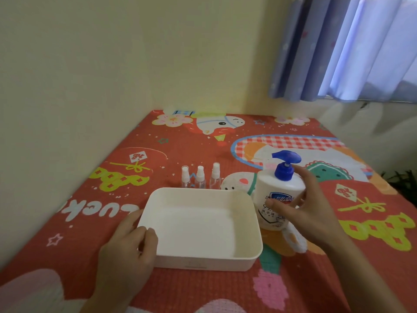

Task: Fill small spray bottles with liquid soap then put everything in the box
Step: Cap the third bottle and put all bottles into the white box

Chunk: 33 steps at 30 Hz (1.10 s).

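A white rectangular box [248,258] lies in front of me with nothing in it. My left hand [128,247] grips its near left corner, thumb over the rim. Behind the box stand three small clear spray bottles [200,178] in a row, upright with white caps. To the right of the box stands a white liquid soap bottle [277,195] with a blue pump top. My right hand [309,213] wraps around its right side, thumb on the label and fingers behind the body.
Everything rests on a red patterned cloth [135,199] that covers the surface. A yellow wall runs along the left and back. A blue curtain [352,48] hangs at the upper right.
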Motion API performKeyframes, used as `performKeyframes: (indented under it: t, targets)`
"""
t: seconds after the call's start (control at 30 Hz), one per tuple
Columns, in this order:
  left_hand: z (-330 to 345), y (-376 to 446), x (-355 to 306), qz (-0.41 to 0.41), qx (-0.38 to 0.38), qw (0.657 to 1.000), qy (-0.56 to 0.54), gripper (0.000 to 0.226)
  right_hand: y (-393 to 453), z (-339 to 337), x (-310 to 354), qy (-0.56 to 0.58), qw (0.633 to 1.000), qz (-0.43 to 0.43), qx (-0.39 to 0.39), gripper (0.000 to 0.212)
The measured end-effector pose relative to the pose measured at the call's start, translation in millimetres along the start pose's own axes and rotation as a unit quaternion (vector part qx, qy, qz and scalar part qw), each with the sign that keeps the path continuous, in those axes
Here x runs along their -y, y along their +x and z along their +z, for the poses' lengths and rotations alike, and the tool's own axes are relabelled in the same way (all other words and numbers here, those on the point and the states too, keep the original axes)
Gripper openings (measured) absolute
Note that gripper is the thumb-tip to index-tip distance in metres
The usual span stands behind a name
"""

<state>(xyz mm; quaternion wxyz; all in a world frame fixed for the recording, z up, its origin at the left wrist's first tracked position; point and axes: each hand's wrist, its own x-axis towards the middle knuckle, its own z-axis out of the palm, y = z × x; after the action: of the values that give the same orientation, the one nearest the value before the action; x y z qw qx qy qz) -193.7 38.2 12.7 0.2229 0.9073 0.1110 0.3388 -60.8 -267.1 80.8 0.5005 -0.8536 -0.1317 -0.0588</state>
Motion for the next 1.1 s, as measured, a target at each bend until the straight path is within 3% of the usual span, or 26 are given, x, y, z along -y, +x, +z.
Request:
performKeyframes:
  t: [0.2, 0.37, 0.47, 0.73, 1.1]
  targets:
    - [2, -1, 1, 0.005, -0.003, 1.0, 0.0, 0.046, 10, -2, 2, 0.029, 0.999, -0.013, -0.016, 0.07]
    - [5, -2, 0, 0.004, -0.006, 1.0, -0.009, 0.044, 22, -19, 38, 0.068, 0.991, -0.069, -0.087, 0.068]
    - [6, -3, -4, 0.007, -0.012, 1.0, -0.016, 0.043, 28, -20, 65, 0.072, 0.988, -0.106, -0.09, 0.066]
    - [11, -2, -12, -0.001, -0.006, 1.0, -0.009, 0.041, 31, 33, 103, 0.101, 0.986, -0.13, 0.0, 0.067]
    - [11, -3, -13, 0.005, -0.025, 0.999, -0.027, 0.034, 29, 116, 105, 0.01, 0.983, -0.121, 0.134, 0.073]
